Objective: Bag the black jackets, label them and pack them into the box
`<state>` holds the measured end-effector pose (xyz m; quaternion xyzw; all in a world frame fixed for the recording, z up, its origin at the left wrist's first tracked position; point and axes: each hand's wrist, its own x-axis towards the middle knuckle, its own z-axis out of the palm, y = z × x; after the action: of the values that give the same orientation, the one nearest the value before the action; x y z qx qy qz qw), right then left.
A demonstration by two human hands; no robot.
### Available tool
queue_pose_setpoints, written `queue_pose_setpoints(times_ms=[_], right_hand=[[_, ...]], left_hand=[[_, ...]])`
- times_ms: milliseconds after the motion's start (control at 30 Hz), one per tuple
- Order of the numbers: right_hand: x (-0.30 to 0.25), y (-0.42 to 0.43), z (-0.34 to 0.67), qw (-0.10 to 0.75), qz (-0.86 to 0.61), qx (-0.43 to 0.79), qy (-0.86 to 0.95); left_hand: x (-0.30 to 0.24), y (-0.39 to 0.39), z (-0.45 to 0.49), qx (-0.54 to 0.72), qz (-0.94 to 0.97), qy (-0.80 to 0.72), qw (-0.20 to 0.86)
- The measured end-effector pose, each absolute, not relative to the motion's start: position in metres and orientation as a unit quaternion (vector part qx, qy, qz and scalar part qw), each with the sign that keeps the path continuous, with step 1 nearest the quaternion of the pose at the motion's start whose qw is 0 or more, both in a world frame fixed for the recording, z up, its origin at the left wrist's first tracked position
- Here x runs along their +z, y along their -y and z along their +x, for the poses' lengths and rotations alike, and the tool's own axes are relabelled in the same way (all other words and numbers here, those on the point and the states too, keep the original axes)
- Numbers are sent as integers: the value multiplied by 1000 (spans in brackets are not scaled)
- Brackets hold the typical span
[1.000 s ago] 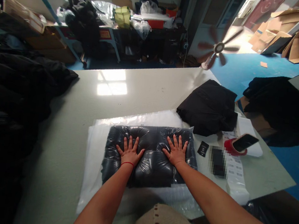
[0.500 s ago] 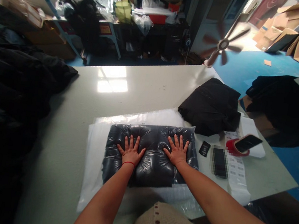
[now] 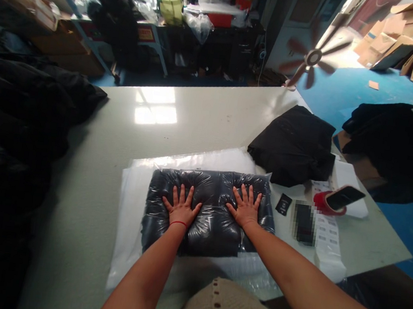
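My left hand (image 3: 181,207) and my right hand (image 3: 245,208) lie flat with fingers spread on a dark padded garment sealed in a clear plastic bag (image 3: 211,236). Neither hand grips anything. The bag rests on a wider white plastic sheet (image 3: 132,226) on a pale work table (image 3: 197,112). To the right of my right hand are a small black tag (image 3: 283,204), a blurred dark rectangular item (image 3: 304,224) and a strip of printed labels (image 3: 328,239).
A folded black garment (image 3: 293,145) and a phone (image 3: 343,198) on a red tape roll (image 3: 322,202) sit at the table's right. Dark garments (image 3: 15,104) are heaped at left. A spinning fan (image 3: 312,57) stands beyond the table, above a blue floor (image 3: 352,87).
The view has tilted slightly, so the table and room sit a little higher in the picture. My hands stay pressed on the bag in the same places.
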<state>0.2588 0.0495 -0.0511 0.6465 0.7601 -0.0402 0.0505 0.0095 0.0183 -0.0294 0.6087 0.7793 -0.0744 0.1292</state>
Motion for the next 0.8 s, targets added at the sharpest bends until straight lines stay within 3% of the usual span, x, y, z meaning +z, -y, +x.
queue_pose_setpoints(times_ms=[400,633,800], right_hand=[[-50,-51,258,50,646,-44,-761],[-25,-67,255,99,652,-126,-741],[-8,-77,212,4,604,-66,-794]], left_hand=[[-28,-18,12,-73,609,-781,119],[-9,-27,3,-36,612,-776,146],[0,-44,-15,22,668,-739,82]])
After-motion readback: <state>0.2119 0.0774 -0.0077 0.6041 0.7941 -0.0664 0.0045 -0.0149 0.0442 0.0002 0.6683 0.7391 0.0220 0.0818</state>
